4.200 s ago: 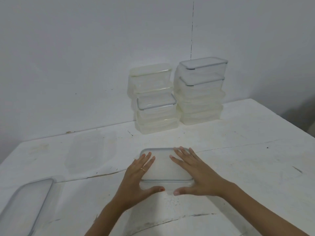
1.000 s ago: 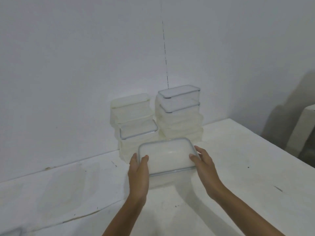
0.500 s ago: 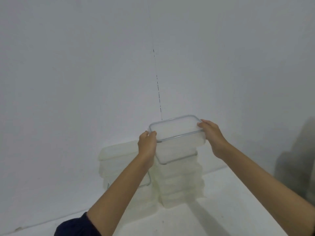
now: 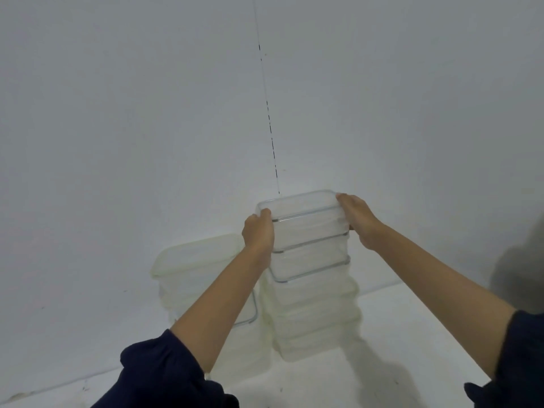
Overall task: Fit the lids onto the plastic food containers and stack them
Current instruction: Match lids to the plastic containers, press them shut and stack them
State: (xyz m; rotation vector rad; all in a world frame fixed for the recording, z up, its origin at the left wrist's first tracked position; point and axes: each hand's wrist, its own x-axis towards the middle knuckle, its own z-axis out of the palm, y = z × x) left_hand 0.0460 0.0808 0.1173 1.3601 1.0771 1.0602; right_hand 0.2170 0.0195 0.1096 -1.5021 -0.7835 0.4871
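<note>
A clear lidded container (image 4: 303, 217) with a grey-edged lid sits on top of the right stack (image 4: 315, 304) of lidded containers against the wall. My left hand (image 4: 259, 232) grips its left end and my right hand (image 4: 354, 217) grips its right end. A shorter left stack (image 4: 194, 269) of lidded containers stands beside it, partly hidden behind my left forearm.
Both stacks stand on a white table (image 4: 382, 372) pushed against a white wall (image 4: 147, 128). A dark shadow (image 4: 518, 272) falls at the right edge. The near part of the table is out of view.
One second ago both hands held the lidded container low above the table. They lifted it and have set it down onto the right stack. The camera has tilted up.
</note>
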